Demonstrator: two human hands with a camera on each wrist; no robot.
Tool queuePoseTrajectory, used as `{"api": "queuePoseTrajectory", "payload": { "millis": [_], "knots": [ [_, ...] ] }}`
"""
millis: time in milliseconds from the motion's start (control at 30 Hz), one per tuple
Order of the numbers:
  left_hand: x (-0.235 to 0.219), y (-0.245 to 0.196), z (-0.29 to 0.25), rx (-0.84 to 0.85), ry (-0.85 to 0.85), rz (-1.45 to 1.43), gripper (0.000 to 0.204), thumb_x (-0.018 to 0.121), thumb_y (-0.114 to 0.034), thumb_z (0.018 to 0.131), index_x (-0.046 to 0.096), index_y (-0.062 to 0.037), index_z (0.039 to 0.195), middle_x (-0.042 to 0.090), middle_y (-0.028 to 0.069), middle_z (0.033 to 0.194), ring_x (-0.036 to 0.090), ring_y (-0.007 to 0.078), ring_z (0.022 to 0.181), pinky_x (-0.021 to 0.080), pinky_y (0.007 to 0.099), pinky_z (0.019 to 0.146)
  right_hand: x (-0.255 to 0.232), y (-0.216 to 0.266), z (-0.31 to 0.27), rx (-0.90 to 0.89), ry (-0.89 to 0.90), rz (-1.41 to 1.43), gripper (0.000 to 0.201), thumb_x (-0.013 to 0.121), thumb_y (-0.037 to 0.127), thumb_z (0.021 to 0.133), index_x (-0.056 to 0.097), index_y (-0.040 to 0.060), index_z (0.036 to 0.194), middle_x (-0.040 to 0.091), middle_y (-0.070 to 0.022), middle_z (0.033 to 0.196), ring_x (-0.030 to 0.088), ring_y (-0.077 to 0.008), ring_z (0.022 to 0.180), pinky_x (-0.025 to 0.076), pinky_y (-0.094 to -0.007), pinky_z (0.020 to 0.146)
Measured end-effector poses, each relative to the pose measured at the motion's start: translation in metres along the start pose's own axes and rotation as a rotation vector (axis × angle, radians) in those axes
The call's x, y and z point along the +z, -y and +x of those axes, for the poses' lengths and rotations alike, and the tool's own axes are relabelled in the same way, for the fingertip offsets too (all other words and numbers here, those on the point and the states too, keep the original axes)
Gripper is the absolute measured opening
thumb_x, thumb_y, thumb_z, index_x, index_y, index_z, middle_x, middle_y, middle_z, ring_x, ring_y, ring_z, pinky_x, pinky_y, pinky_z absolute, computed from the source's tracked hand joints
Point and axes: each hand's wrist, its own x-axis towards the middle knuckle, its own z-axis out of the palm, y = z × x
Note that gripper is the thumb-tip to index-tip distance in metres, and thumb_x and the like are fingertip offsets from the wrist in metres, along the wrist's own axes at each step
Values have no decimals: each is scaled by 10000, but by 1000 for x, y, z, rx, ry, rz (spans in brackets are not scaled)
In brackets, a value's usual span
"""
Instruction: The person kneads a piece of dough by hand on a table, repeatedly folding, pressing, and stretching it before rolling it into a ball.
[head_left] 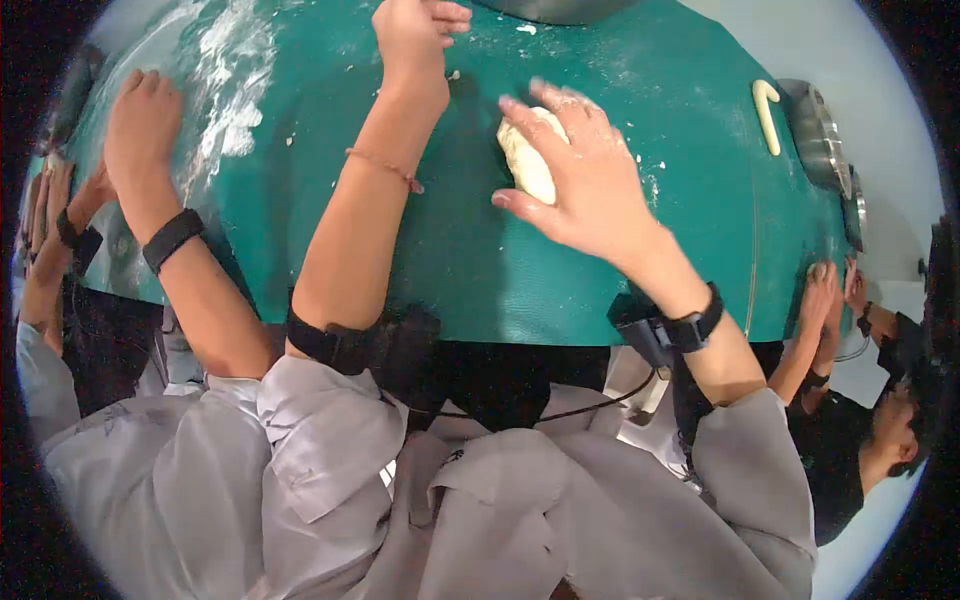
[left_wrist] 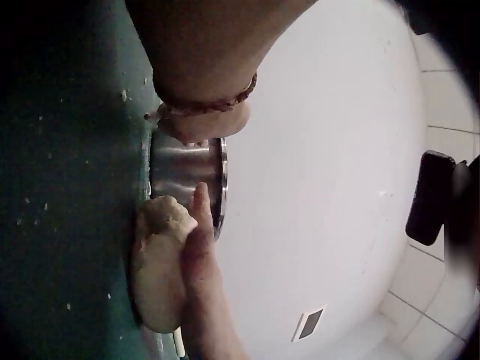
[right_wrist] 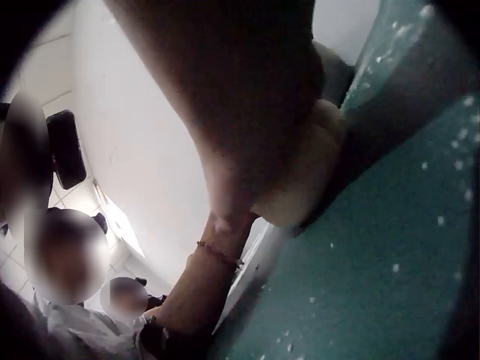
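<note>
A pale oval lump of dough lies on the green table mat. My right hand rests over it, palm down, thumb along the near side and fingers extended toward the far side. In the left wrist view the dough shows a rough, torn end, with straight fingers against it. My left hand, above a braided bracelet, is stretched out to the left of the dough, near the far edge; its fingers are loosely bent and no held thing shows. A metal bowl stands beyond it.
Flour is smeared across the green mat at left. Another person's hand rests there, the arm close beside mine. A curved dough strip lies near metal bowls at right. Another person's hands are at the right edge.
</note>
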Motion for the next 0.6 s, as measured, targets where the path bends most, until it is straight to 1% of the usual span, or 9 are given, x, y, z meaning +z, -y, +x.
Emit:
{"api": "queuePoseTrajectory", "payload": {
  "millis": [100,200,233,300,367,400,467,567,600],
  "knots": [
    [1,3,-3,2,36,6,430,515,-466,948,609,-47,951,569,16,576,528,105,512,390,221,490,3,1,-5,93,-54,85,582,732,383,736,595,149,1252,557,-155,1240,502,-370,1175,447,-487,941],
    [1,4,-6,-29,63,-11,407,532,-450,942,602,-50,966,575,20,591,537,108,520,399,220,494,8,-17,1,160,-229,372,424,732,278,739,665,120,1127,635,-114,1095,589,-290,1076,493,-424,894],
    [3,5,-4,-16,82,-13,404,534,-447,941,599,-50,973,576,22,596,537,108,522,399,222,491,-4,-19,6,402,-280,691,303,712,246,774,686,87,1031,663,-66,1013,641,-225,977,525,-389,841],
    [1,9,-4,-7,97,-11,399,538,-441,940,591,-49,986,579,27,606,539,109,526,399,224,487,-46,-36,5,806,-458,1490,424,588,337,866,594,76,1201,626,-98,1190,635,-227,1027,538,-416,838],
    [1,8,-6,-20,89,-19,396,538,-438,939,584,-49,998,581,30,614,536,107,527,397,222,487,-98,-92,-1,673,-760,1644,527,530,425,909,521,23,1249,606,-130,1201,576,-262,1142,431,-477,1011],
    [3,6,-6,-19,90,-29,396,538,-436,939,581,-49,1004,581,31,618,534,106,527,396,221,487,-135,-108,-7,438,-733,1691,463,542,347,902,535,41,1249,618,-104,1188,599,-233,1088,480,-441,930],
    [6,4,-7,-16,69,-41,382,547,-424,937,586,-47,979,574,24,619,522,101,521,391,218,484,-196,-95,4,117,-727,1538,415,545,314,894,557,50,1213,629,-94,1135,629,-217,1021,548,-415,823],
    [7,4,-7,-2,55,31,344,560,-388,934,593,-45,939,553,9,615,497,91,517,377,217,480,-273,-47,15,-131,-791,959,482,519,449,888,584,23,1105,627,-142,1016,653,-259,982,603,-441,745],
    [7,5,-7,4,48,64,330,564,-372,934,595,-44,925,544,4,614,487,87,516,371,217,479,-277,-39,14,-172,-732,733,510,513,476,889,582,19,1104,626,-154,1010,655,-273,983,607,-453,748]
  ]
}}
